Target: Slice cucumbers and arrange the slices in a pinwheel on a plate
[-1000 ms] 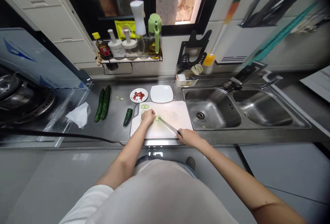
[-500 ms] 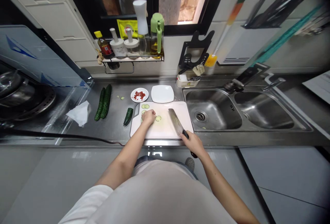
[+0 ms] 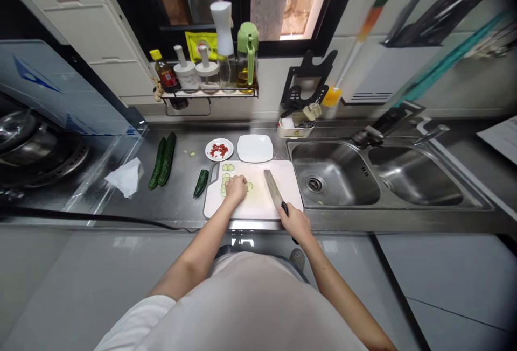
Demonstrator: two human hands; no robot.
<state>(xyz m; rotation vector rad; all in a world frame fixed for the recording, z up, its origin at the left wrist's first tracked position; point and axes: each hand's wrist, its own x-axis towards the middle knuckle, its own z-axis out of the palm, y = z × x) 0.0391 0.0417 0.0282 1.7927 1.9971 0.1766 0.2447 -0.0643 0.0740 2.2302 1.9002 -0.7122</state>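
Note:
On a pale cutting board, my left hand is closed with its fingers curled down. A pale green cucumber slice shows at its fingertips, partly covered by them. More cucumber slices lie along the board's left side, some behind the hand. My right hand grips the black handle of a kitchen knife. Its broad blade slants over the right half of the board, apart from the slices. A cut piece of cucumber rests on the counter just left of the board.
Behind the board stand a small plate of chopped red pieces and a bare white plate. Two whole cucumbers and a crumpled white cloth lie left. A double sink is at the right, a stove far left.
My left hand has moved right, over the cucumber slice at its fingertips. My right hand has shifted slightly left with the knife, its blade still over the board.

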